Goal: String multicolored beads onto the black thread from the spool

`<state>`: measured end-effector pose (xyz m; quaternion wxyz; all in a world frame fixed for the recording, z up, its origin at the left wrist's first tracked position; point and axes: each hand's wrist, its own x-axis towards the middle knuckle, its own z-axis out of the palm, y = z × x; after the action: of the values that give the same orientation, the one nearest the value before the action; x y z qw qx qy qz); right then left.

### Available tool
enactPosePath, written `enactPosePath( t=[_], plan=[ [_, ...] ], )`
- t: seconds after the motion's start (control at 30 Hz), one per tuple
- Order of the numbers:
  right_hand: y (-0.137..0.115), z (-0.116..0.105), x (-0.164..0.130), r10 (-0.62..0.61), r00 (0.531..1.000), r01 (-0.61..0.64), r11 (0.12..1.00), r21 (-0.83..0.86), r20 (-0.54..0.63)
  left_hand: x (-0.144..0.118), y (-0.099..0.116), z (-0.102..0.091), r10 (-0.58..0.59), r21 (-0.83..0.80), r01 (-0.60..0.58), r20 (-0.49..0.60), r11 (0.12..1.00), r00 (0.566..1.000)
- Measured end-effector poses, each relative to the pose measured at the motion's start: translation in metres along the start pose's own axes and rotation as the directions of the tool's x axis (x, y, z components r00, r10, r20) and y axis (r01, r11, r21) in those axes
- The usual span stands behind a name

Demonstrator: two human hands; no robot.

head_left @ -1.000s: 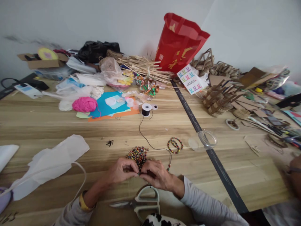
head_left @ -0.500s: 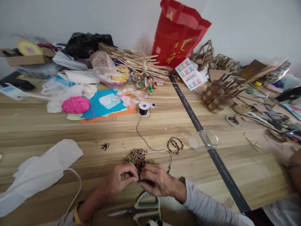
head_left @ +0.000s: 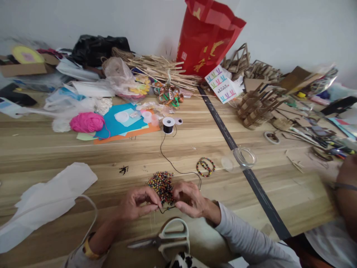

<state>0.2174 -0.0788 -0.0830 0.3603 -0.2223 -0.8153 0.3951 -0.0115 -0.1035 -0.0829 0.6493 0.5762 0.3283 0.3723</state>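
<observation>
Left hand (head_left: 136, 203): fingertips pressed together, pinching black cord (head_left: 165, 209) at its 3 o'clock. Bead pile (head_left: 161, 183) at 12 o'clock between hands. Right hand (head_left: 189, 199): fingers curled, pinching same cord; spool (head_left: 168, 124) far at 12 o'clock

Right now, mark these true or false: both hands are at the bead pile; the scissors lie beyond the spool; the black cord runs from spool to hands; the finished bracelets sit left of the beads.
1. Both the left hand and right hand work at the bead pile. True.
2. The scissors lie beyond the spool. False: they lie nearer the person than the hands.
3. The black cord runs from spool to hands. True.
4. The beaded bracelets sit left of the beads. False: right.
</observation>
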Motion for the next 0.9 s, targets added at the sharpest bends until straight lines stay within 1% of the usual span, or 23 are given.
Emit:
enactPosePath(
  t=[0.1,0.17,0.23,0.33,0.47,0.63,0.73,0.9],
  plan=[
    [-0.005,0.003,-0.002,0.046,0.999,-0.046,0.999,-0.008,-0.019,0.000,0.004,0.004,-0.068,0.111,0.073,-0.051,0.991,0.996],
    [-0.007,0.006,-0.003,0.044,0.999,-0.044,0.999,-0.017,0.001,0.000,0.007,0.007,-0.076,0.182,0.090,-0.082,0.979,0.994],
    [-0.009,0.010,-0.004,0.032,0.999,-0.032,0.999,-0.020,0.019,0.000,0.010,0.010,-0.044,0.244,0.069,-0.107,0.967,0.993],
    [-0.010,0.016,-0.005,0.015,1.000,-0.015,1.000,-0.006,0.013,0.000,0.012,0.014,0.017,0.306,0.022,-0.126,0.952,0.992],
    [-0.010,0.024,-0.007,0.005,1.000,-0.005,1.000,-0.021,-0.008,-0.001,0.011,0.018,0.048,0.323,0.008,-0.165,0.946,0.985],
    [-0.006,0.032,-0.009,0.066,0.995,-0.067,0.998,-0.009,-0.074,-0.001,0.004,0.017,0.088,0.338,-0.021,-0.186,0.941,0.979],
    [-0.005,0.033,-0.008,0.080,0.992,-0.080,0.997,0.001,-0.102,-0.001,0.003,0.016,0.095,0.339,-0.022,-0.203,0.941,0.975],
    [-0.004,0.030,-0.007,0.060,0.993,-0.062,0.998,-0.017,-0.102,0.000,0.005,0.015,0.074,0.352,-0.006,-0.180,0.936,0.981]
  ],
)
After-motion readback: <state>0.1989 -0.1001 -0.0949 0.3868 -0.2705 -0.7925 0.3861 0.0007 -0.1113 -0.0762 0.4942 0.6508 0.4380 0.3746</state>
